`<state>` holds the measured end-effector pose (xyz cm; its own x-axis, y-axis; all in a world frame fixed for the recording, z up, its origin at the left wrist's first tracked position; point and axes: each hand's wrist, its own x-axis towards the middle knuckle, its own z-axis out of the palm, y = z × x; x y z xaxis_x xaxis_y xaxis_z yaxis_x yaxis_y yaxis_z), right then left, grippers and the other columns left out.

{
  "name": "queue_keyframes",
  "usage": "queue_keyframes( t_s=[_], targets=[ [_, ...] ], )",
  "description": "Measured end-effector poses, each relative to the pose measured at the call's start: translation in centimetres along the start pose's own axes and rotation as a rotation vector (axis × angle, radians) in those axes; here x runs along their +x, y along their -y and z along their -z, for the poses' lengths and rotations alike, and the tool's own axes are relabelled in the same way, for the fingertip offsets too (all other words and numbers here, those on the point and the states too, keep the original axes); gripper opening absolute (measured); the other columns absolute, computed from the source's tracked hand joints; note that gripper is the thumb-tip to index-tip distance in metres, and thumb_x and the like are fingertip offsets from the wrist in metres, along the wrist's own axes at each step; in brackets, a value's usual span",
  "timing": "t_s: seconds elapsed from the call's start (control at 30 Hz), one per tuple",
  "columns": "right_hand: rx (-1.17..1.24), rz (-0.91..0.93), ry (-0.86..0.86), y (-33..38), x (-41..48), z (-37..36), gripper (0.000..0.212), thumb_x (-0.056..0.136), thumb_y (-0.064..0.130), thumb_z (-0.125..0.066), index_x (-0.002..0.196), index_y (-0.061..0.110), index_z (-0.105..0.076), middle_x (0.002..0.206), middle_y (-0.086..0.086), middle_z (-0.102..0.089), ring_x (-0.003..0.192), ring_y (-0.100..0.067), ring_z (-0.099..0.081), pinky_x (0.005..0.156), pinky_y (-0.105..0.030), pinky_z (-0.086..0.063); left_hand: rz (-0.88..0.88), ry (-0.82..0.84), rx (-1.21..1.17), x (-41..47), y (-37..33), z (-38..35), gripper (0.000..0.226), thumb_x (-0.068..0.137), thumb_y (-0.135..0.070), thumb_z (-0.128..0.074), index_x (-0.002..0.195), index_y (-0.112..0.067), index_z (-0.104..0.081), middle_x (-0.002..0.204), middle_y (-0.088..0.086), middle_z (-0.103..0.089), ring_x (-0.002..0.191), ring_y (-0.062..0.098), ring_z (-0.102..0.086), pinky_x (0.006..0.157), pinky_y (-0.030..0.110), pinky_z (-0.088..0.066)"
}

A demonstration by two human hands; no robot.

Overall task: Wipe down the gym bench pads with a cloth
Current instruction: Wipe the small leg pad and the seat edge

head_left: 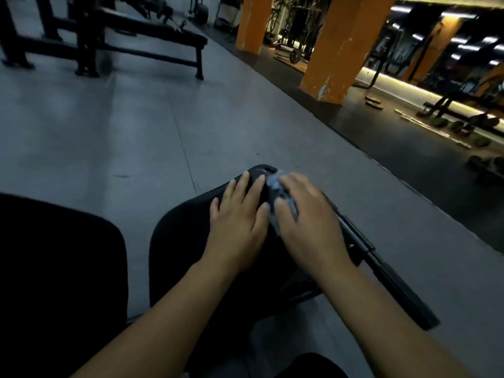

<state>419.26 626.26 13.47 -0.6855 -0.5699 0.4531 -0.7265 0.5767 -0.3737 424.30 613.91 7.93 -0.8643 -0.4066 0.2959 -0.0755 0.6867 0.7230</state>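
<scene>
A black bench seat pad [185, 236] lies in the lower middle of the head view. My left hand [240, 214] rests flat on it with straight fingers. My right hand [308, 219] lies just to its right and presses a light blue cloth [275, 184] onto the pad's far end. The cloth shows between the two hands and past my right fingertips; most of it is hidden under the hand. A second, larger black pad [60, 268] fills the lower left.
A black metal frame bar [381, 274] runs along the pad's right side. Grey floor [109, 137] spreads beyond. A flat black bench [152, 36] and racks stand at the back left. Orange pillars [343, 50] and loose weights [463, 126] are at the right.
</scene>
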Motion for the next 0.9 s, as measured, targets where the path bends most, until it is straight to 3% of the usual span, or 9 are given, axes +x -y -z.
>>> queue_keyframes(
  t_s=[0.13, 0.23, 0.33, 0.4, 0.47, 0.6, 0.7, 0.8, 0.9],
  targets=[
    [0.013, 0.061, 0.132, -1.9, -0.1, 2.2, 0.047, 0.096, 0.035, -0.040, 0.140, 0.021, -0.052, 0.145, 0.002, -0.050, 0.131, -0.012, -0.046, 0.111, -0.034, -0.039, 0.018, -0.076, -0.006, -0.7, -0.5, -0.7, 0.079, 0.085, -0.061, -0.003, 0.158, -0.033, -0.017, 0.166, -0.015, -0.006, 0.151, 0.002, 0.001, 0.123, 0.039, 0.000],
    [-0.056, -0.066, 0.409, 0.2, 8.4, 1.4, 0.028, 0.096, 0.023, -0.046, 0.111, 0.011, -0.066, 0.123, -0.013, -0.063, 0.110, -0.029, -0.057, 0.089, -0.034, -0.047, 0.010, -0.083, -0.021, -0.7, -0.5, -0.9, 0.075, 0.089, -0.060, -0.006, 0.158, -0.034, -0.015, 0.166, -0.017, -0.007, 0.151, 0.000, 0.001, 0.125, 0.039, -0.002],
    [-0.262, 0.009, 0.469, 1.8, 11.2, -0.6, 0.019, 0.089, 0.024, -0.051, 0.072, 0.017, -0.057, 0.090, -0.008, -0.063, 0.088, -0.032, -0.058, 0.068, -0.031, -0.041, -0.007, -0.089, -0.036, -0.9, -0.2, -0.7, 0.068, 0.094, -0.054, -0.012, 0.158, -0.033, -0.019, 0.166, -0.013, -0.015, 0.151, 0.000, -0.003, 0.125, 0.043, -0.009],
    [-0.250, 0.119, 0.368, 0.9, 8.8, -0.5, 0.024, 0.090, 0.029, -0.045, 0.081, 0.018, -0.065, 0.093, -0.003, -0.062, 0.090, -0.026, -0.058, 0.073, -0.034, -0.048, 0.001, -0.094, -0.067, -0.9, 0.0, -0.7, 0.066, 0.094, -0.052, -0.014, 0.157, -0.035, -0.021, 0.165, -0.013, -0.016, 0.151, -0.001, -0.005, 0.125, 0.042, -0.010],
    [-0.064, 0.197, 0.089, -0.6, 3.4, -0.4, 0.034, 0.093, 0.030, -0.039, 0.104, 0.018, -0.070, 0.114, 0.001, -0.063, 0.110, -0.021, -0.056, 0.092, -0.039, -0.049, 0.028, -0.091, -0.098, -0.8, 0.2, -0.7, 0.072, 0.090, -0.058, -0.013, 0.157, -0.034, -0.018, 0.165, -0.016, -0.012, 0.150, -0.004, -0.004, 0.125, 0.041, -0.010],
    [0.116, 0.056, -0.329, -1.2, -7.2, -3.7, 0.050, 0.100, 0.025, -0.046, 0.146, 0.005, -0.044, 0.158, -0.011, -0.032, 0.150, -0.032, -0.023, 0.119, -0.044, -0.027, 0.042, -0.072, -0.097, -0.9, -0.2, -0.8, 0.071, 0.089, -0.058, -0.015, 0.157, -0.034, -0.017, 0.165, -0.017, -0.011, 0.149, -0.007, -0.003, 0.125, 0.040, -0.008],
    [0.062, 0.170, -0.318, -1.5, -8.5, -4.8, 0.054, 0.098, 0.024, -0.052, 0.146, 0.003, -0.044, 0.159, -0.013, -0.030, 0.150, -0.037, -0.018, 0.116, -0.054, -0.029, 0.017, -0.008, -0.137, -1.2, 0.3, -0.2, 0.060, 0.095, -0.056, -0.021, 0.153, -0.043, -0.015, 0.165, -0.020, -0.008, 0.148, -0.008, -0.001, 0.126, 0.039, -0.007],
    [-0.083, 0.431, -0.200, -2.6, -5.8, -2.4, 0.038, 0.093, 0.020, -0.058, 0.127, 0.005, -0.065, 0.142, -0.011, -0.055, 0.139, -0.035, -0.041, 0.111, -0.052, -0.036, -0.029, 0.009, -0.119, -3.3, 3.3, 0.2, 0.052, 0.097, -0.062, -0.023, 0.148, -0.053, -0.017, 0.164, -0.024, -0.010, 0.149, -0.007, -0.005, 0.126, 0.038, -0.010],
    [-0.183, 0.210, -0.167, -0.6, -1.9, -0.7, 0.040, 0.091, 0.027, -0.053, 0.123, 0.007, -0.065, 0.134, -0.012, -0.060, 0.132, -0.035, -0.047, 0.115, -0.049, -0.030, 0.086, -0.048, -0.130, -6.0, 5.9, 0.2, 0.049, 0.095, -0.066, -0.023, 0.143, -0.059, -0.018, 0.163, -0.025, -0.012, 0.148, -0.009, -0.007, 0.126, 0.042, -0.013]
  ],
)
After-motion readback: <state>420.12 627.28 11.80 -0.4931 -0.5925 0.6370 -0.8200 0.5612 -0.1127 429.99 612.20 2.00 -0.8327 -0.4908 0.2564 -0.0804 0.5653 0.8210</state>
